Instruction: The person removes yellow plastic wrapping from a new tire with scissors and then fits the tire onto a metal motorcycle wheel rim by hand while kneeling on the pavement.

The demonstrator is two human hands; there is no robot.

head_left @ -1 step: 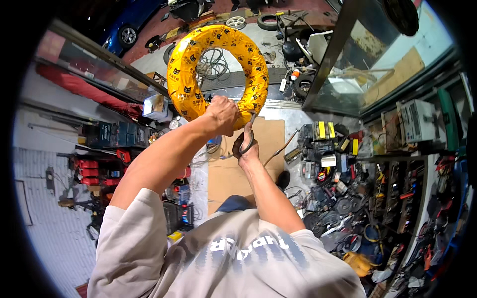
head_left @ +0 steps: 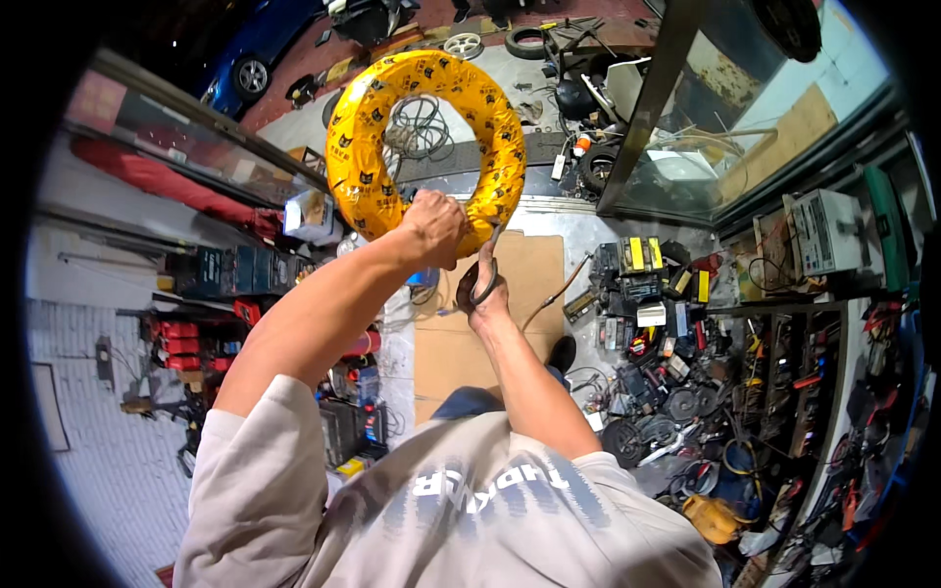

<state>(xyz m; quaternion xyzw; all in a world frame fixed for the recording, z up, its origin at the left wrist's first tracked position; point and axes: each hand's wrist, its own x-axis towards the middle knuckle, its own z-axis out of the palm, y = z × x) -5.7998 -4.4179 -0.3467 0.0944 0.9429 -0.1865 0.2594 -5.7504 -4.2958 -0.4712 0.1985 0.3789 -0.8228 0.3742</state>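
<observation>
While its hole faces back toward the camera, the yellow ring (head_left: 505,147) is held up past the cardboard's (head_left: 461,358) far end, its slightly longer axis running near to far and leaning left. The left hand (head_left: 438,227), fingers curled tight, grips the ring's near edge; over the cardboard, the right hand's (head_left: 489,296) fingers wrap the scissors (head_left: 487,276), which point at that edge, their blade gap impossible to tell. Parts (head_left: 652,392) crowd the floor (head_left: 586,338) right of the cardboard; a blue car (head_left: 276,37) stands far beyond, leftward.
</observation>
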